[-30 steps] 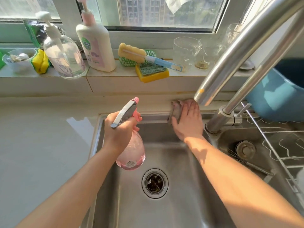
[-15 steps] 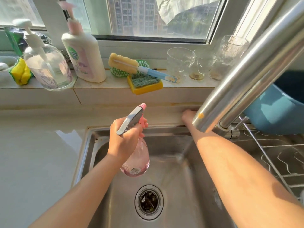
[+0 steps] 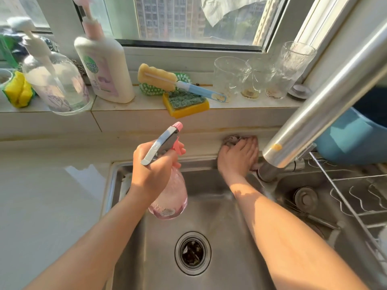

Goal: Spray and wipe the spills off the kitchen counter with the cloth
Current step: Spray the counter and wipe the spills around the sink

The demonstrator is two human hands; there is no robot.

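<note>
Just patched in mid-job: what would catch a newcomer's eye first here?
The big steel faucet cuts across the right foreground. Just left of its base, the right hand presses a grey cloth onto the counter strip behind the sink. The left hand grips a pink spray bottle above the sink, nozzle toward the windowsill.

So the left hand (image 3: 155, 170) held the pink plastic spray bottle (image 3: 169, 197) over the stainless steel sink (image 3: 219, 237), with the pale kitchen counter (image 3: 41, 195) off to the left. The right hand (image 3: 238, 158) rested on the crumpled grey cloth (image 3: 232, 140) on the ledge behind the sink, just left of the steel faucet (image 3: 324, 107). The metal wire dish rack (image 3: 356, 195) sat to the right.
</note>
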